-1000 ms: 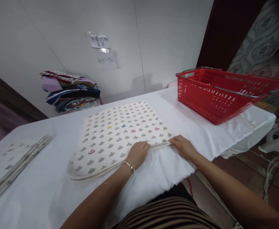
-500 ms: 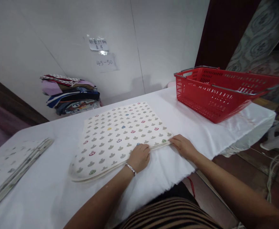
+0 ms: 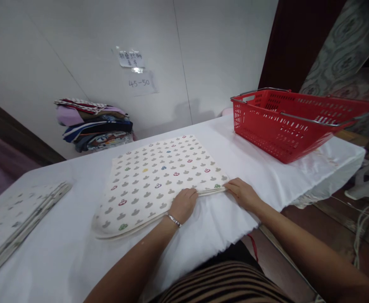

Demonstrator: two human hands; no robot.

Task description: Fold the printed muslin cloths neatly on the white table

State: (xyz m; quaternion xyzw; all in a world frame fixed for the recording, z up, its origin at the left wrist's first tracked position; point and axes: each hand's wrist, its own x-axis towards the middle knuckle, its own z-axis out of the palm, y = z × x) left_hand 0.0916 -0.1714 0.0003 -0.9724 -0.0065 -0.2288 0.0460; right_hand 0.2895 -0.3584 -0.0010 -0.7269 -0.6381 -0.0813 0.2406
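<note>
A folded cream cloth (image 3: 159, 176) printed with grey and a few coloured mushroom shapes lies flat on the white-covered table. Its layered near edge faces me. My left hand (image 3: 183, 205), with a bracelet at the wrist, is closed on the middle of that edge, fingertips over the top and thumb hidden. At the near right corner my right hand (image 3: 241, 192) pinches the layers between thumb and fingers.
To the left lies a stack of folded printed cloth (image 3: 23, 219). A red plastic basket (image 3: 266, 130) with metal handles stands at the back right. Behind the table is a pile of folded clothes (image 3: 97, 126) by the wall, below paper signs (image 3: 139, 83).
My left hand has shifted very slightly along the cloth's near edge, its fingers lying flatter. My right hand stays at the corner, and the cloth looks the same.
</note>
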